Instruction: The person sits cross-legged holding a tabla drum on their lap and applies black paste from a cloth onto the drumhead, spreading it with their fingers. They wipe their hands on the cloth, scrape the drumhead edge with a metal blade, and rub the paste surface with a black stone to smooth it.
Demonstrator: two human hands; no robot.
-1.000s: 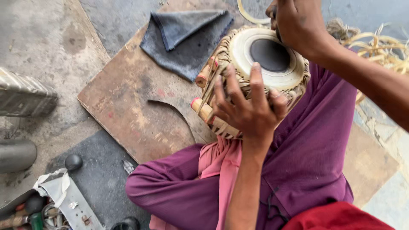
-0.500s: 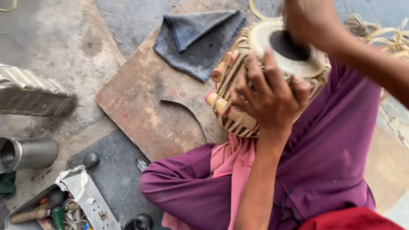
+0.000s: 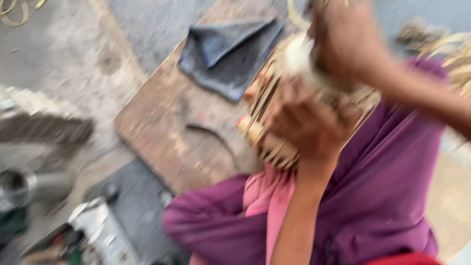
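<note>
A small hand drum [image 3: 269,105] with a white head and tan lacing lies tilted on my lap, over purple cloth [image 3: 382,196]. My left hand [image 3: 309,122] wraps around the drum's laced side, fingers spread over the straps. Reaching in from the right, my right hand [image 3: 346,44] sits over the drumhead and hides most of it. The whole frame is blurred by motion, so the right hand's fingers are not readable.
A brown board [image 3: 167,127] lies on the concrete floor with a folded grey cloth [image 3: 230,54] and a dark curved piece [image 3: 211,135] on it. A metal cylinder [image 3: 22,186] and a tray of tools [image 3: 93,230] sit at lower left. Pale cane strips [image 3: 456,54] are at the right.
The view has shifted so that everything slides right and blurs. My left hand stays on the drum's side; my right hand has come down lower over the drumhead.
</note>
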